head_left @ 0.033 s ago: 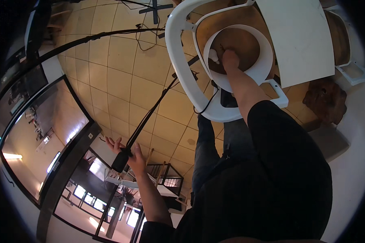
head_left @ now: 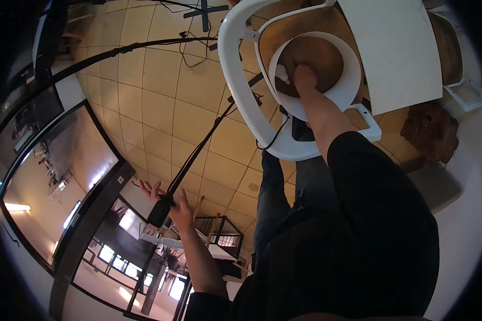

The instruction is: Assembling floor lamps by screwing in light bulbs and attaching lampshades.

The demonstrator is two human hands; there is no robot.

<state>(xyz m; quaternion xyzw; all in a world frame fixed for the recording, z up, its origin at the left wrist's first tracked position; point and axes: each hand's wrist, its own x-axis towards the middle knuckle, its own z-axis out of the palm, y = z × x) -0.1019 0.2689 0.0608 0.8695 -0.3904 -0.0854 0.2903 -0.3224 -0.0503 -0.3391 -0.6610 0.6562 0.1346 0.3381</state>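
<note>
Yellowish tiled floor point(head_left: 193, 107) spreads between the hands and beyond them, bending toward the rim of my view. Closest to my camera are the black sleeves point(head_left: 361, 171) and the jeans point(head_left: 273, 203) between the two forearms.

I have the left hand point(head_left: 180, 213) low and well apart from the other, fingers extended and thumb spread away from them. A black fitting point(head_left: 159, 214) lies across that hand, at the near end of a slanting black pole point(head_left: 203, 142) that runs away between thumb and fingers. From here I cannot tell whether the hand grips it or merely supports it.

I see the right hand point(head_left: 305, 79) reaching down inside a white, drum-shaped shade point(head_left: 351, 67). Its fingertips are hidden, so I can't say if they are clasping anything. Just to its left, also within the shade, is a white bulb point(head_left: 281, 74); the wall of the shade rings them both.

Around the shade I make out a white chair point(head_left: 233, 51) with a brown seat, its armrest curving past the right hand's left side. Right of that hand stands a white surface point(head_left: 401, 59), with a reddish-brown lumpy object point(head_left: 429, 131) below it. Past the left hand, I get a dark-framed glossy panel point(head_left: 64, 176) and, farthest off, bright windows point(head_left: 118, 262).
</note>
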